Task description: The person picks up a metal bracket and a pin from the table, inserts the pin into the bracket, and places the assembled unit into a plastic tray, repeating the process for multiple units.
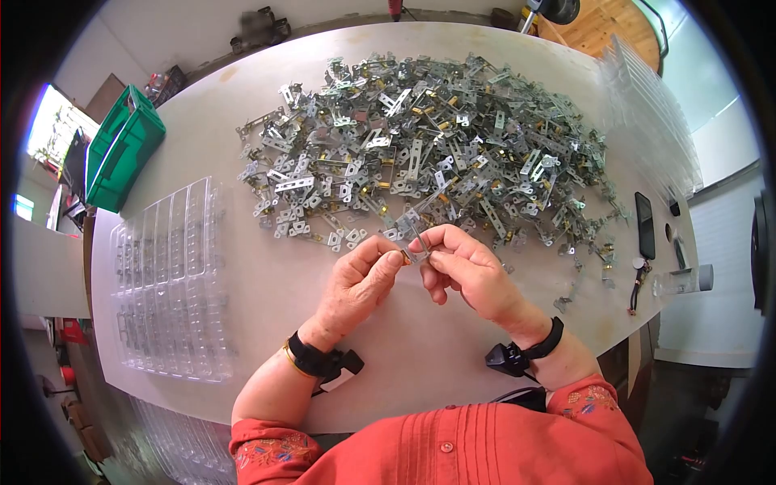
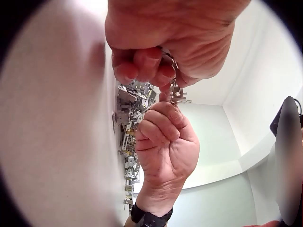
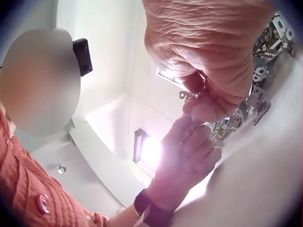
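Observation:
Both hands meet at the near edge of a wide heap of small metal parts [image 1: 436,145]. The left hand [image 1: 360,283] and the right hand [image 1: 477,279] pinch a small metal piece [image 1: 418,249] between thumbs and fingers, with a brassy bit at its left side. In the left wrist view, metal shows beside the fingertips of the left hand [image 2: 165,42], the right hand [image 2: 165,142] just beyond. The right wrist view has a metal tab [image 3: 183,95] sticking out by the right hand [image 3: 208,61]; fingers cover the rest.
A clear compartment tray [image 1: 174,283] with metal parts stands at the left, a green crate [image 1: 125,149] behind it. Clear trays [image 1: 651,121] are stacked at the back right. A phone [image 1: 644,226], a small strap-like item [image 1: 638,284] and a clear bottle [image 1: 683,280] lie on the right.

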The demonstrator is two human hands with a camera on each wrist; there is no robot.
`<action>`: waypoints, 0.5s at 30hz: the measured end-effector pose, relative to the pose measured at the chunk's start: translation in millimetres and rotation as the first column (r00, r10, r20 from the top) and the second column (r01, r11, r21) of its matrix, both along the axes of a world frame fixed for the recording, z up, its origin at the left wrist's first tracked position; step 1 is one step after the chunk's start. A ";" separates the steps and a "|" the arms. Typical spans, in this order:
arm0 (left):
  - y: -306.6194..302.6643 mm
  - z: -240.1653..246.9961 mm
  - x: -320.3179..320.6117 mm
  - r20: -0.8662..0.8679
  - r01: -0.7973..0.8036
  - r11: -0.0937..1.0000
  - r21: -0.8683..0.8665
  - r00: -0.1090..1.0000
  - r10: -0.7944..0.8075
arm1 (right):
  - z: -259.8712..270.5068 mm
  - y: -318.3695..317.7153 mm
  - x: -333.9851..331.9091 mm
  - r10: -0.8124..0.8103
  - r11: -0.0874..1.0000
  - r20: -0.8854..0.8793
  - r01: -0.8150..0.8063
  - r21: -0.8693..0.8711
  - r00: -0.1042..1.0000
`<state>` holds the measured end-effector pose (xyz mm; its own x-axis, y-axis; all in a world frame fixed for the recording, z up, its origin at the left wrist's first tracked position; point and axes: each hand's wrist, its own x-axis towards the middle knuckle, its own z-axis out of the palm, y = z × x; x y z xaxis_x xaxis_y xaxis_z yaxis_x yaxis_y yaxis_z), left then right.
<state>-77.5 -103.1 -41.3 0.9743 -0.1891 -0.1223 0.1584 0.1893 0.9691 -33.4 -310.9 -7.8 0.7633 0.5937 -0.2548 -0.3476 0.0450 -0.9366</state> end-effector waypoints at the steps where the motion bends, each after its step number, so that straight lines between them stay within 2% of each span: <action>1: 0.4 2.2 -0.1 -0.006 0.017 1.000 0.017 1.000 -0.017 | 1.3 -0.3 0.6 -0.014 0.999 -0.066 0.017 0.041 0.998; 2: 0.9 4.1 -0.2 -0.013 0.034 0.999 0.033 0.999 -0.033 | 2.1 -0.6 1.3 -0.025 0.996 -0.132 0.036 0.080 0.991; 6: 0.4 7.6 -0.5 -0.008 0.070 0.996 0.060 0.998 -0.070 | -1.1 -4.1 4.3 0.004 0.997 -0.132 0.007 0.081 0.991; 8: 0.6 7.6 -0.7 0.062 0.111 0.986 0.125 0.991 -0.120 | 2.2 -4.2 2.9 0.002 0.995 -0.024 -0.005 -0.098 1.000; 12: -1.7 10.4 -2.2 0.114 0.169 0.977 0.133 0.976 -0.184 | 8.6 -1.9 -1.2 -0.049 0.992 0.052 0.054 -0.113 0.997; 14: -2.3 9.9 -2.8 0.081 0.187 0.977 0.101 0.977 -0.195 | 5.2 -2.4 -1.5 -0.139 0.975 0.312 0.184 -0.120 0.940; 15: -2.0 10.2 -2.4 0.082 0.187 0.977 0.101 0.977 -0.196 | 3.0 -3.2 -0.1 -0.140 0.975 0.313 0.185 -0.120 0.940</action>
